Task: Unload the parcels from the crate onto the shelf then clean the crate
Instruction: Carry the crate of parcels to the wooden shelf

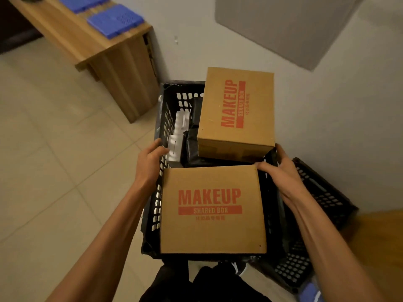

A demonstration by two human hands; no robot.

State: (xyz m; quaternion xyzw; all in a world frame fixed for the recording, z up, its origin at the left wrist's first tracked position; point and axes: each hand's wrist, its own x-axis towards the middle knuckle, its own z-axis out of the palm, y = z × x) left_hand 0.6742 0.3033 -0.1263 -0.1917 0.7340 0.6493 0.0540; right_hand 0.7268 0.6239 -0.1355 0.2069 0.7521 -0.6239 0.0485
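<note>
A black slatted crate (pixel 162 118) stands on the tiled floor against the wall. Two brown cardboard boxes printed "MAKEUP" lie in it: the far box (pixel 236 112) tilted up at the back, the near box (pixel 212 210) flat at the front. Between them and the left wall sit a white parcel (pixel 177 136) and black-wrapped parcels (pixel 192 144). My left hand (pixel 150 162) rests on the crate's left rim, fingers curled over it. My right hand (pixel 281 171) is at the right rim, its thumb touching the near box's far right corner.
A second black crate (pixel 322 192) lies on its side to the right, by a wooden surface (pixel 379 240). A wooden bench (pixel 87 40) with blue lids (pixel 115 20) stands at the upper left. My dark trousers and shoes show at the bottom.
</note>
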